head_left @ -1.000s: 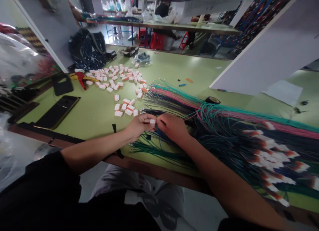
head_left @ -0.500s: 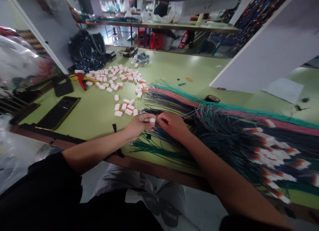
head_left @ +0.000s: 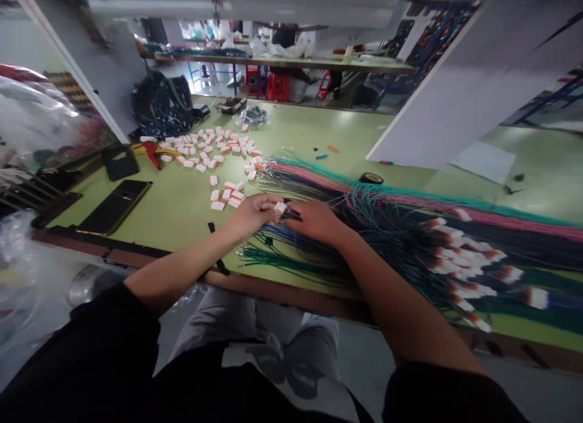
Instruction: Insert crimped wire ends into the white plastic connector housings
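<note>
A white connector (head_left: 280,208) is pinched between the thumb and fingers of my left hand (head_left: 255,214). Close at its right side is my right hand (head_left: 314,220), fingers bent together around a dark wire end by the connector. Beneath and beyond my hands lie bundled wires: teal and pink ones (head_left: 314,172) at the back, green ones (head_left: 282,262) near the front edge. Loose white and orange connectors (head_left: 214,144) are scattered to the left, with a smaller group (head_left: 228,195) nearer my left hand. Several connectors (head_left: 464,259) sit on the wires at the right.
A black phone (head_left: 113,207), a dark case (head_left: 121,161) and a red and yellow tool (head_left: 152,152) lie at the left. Black tape (head_left: 371,178) rests behind the wires. A white panel (head_left: 432,95) rises at the right, and a dark bag (head_left: 161,104) stands at the back left.
The view has shifted slightly. My right hand has turned flatter, its fingers now reaching over beside the connector, which appears more tilted in my left hand.
</note>
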`<state>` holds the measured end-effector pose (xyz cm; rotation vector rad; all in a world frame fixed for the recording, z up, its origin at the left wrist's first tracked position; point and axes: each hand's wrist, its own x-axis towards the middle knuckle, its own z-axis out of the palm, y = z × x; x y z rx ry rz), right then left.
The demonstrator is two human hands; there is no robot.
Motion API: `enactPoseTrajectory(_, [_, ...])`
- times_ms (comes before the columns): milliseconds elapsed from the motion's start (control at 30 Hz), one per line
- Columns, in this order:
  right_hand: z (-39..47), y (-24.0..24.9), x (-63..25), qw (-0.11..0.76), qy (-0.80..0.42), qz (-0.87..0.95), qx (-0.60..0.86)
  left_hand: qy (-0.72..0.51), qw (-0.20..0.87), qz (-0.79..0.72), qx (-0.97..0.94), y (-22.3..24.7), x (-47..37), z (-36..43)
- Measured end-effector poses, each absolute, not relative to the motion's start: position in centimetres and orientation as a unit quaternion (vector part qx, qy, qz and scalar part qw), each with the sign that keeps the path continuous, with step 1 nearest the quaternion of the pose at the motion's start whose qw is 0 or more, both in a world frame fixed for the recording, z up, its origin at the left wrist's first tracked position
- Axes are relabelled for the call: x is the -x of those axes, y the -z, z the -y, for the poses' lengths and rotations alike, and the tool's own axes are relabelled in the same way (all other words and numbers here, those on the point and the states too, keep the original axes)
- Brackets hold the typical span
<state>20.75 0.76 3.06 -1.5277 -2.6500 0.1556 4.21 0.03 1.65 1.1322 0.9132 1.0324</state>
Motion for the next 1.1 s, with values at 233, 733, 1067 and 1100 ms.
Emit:
enactPoseTrajectory(233, [-2.4,-3.6,-24.6,0.067,-0.153,0.845,0.507,-0.417,0.626,-0.386,-0.534,-5.6,-5.9,-4.3])
enactPoseTrajectory(733, [-2.2,-5.7,-29.5,0.136,-0.222,0.789,0.557,-0.527,0.511,-0.406,-0.545,-3.1,-15.2,-2.9])
enactPoseTrajectory(1067, [-1.5,-6.3,-30.2,0.369,-0.245,0.702,0.558,-0.354,0.301,-0.456,-0.759,-2.8,-15.4,-2.8])
enactPoseTrajectory(1100, [-1.5,-6.2,-30.0,0.383,-0.252,0.692,0.558,-0.356,0.294,-0.457,-0.76,-2.9,-15.4,-2.7])
